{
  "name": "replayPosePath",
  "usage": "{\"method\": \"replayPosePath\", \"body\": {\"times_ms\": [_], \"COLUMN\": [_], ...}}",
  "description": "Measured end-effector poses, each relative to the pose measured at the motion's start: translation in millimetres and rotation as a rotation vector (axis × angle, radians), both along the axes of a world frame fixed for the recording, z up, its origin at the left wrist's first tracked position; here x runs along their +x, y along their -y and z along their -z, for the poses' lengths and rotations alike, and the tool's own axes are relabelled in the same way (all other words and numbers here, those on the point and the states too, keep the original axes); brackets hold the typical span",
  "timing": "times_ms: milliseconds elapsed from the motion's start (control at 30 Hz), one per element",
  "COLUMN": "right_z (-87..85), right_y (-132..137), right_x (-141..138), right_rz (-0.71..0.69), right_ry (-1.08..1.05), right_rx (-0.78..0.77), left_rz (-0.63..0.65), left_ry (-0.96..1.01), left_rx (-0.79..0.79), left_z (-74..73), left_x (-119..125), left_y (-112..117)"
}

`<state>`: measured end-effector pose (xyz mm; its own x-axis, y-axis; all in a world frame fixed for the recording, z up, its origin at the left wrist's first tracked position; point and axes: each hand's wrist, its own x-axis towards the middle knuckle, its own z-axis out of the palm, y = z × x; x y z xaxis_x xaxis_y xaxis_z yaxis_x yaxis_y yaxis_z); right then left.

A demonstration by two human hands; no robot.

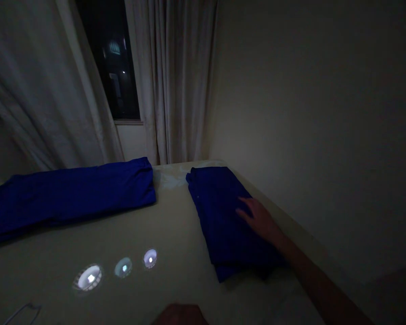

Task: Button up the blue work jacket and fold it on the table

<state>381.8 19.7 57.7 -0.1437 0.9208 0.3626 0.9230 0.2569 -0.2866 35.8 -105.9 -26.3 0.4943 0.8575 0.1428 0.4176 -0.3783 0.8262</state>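
Note:
My right hand [259, 217] lies flat with its fingers stretched out on a folded dark blue cloth [219, 216] at the right side of a pale bed sheet [169, 225]. A second dark blue piece, a long pillow-like roll [71, 194], lies across the far left of the bed. At the bottom edge a blurred reddish shape [179, 316] shows, perhaps my left hand; its fingers are hidden.
The room is dim. A plain wall [325, 113] runs close along the bed's right edge. Pale curtains [176, 76] hang on both sides of a dark window [113, 58] behind the bed. Three bright light spots [122, 268] lie on the sheet near me.

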Motion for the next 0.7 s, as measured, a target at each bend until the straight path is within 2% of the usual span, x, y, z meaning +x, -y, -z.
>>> {"method": "replayPosePath", "body": {"times_ms": [67, 100, 167, 200, 233, 300, 433, 533, 600, 700], "right_z": [26.6, 39.9, 60.1, 65.8, 68.4, 65.1, 41.8, 28.1, 26.0, 35.0], "right_y": [51, 70, 88, 85, 75, 37, -64, -113, -120, -89], "right_x": [-34, -48, -65, -68, -66, -55, -28, -27, -39, -64], "right_rz": [-0.114, -0.148, -0.162, -0.153, -0.139, -0.116, -0.108, -0.066, -0.048, -0.096], "right_ry": [0.024, 0.055, 0.117, 0.142, 0.159, 0.174, 0.133, 0.024, -0.025, -0.035], "right_rx": [-0.063, -0.110, -0.197, -0.227, -0.243, -0.234, -0.171, -0.109, -0.061, -0.002], "left_rz": [0.061, 0.049, -0.049, -0.105, -0.148, -0.193, -0.280, -0.406, -0.515, -0.638], "left_ry": [-0.015, -0.035, -0.094, -0.123, -0.147, -0.178, -0.239, -0.362, -0.478, -0.685], "left_rx": [0.007, 0.016, 0.047, 0.063, 0.077, 0.091, 0.097, 0.195, 0.292, 0.353], "left_z": [-14.0, -21.9, -36.1, -41.4, -45.2, -48.7, -48.2, -47.9, -49.2, -54.2], "left_x": [-22, -33, -49, -55, -60, -67, -78, -95, -113, -147], "left_y": [2, 0, -9, -16, -22, -35, -63, -96, -122, -159]}}
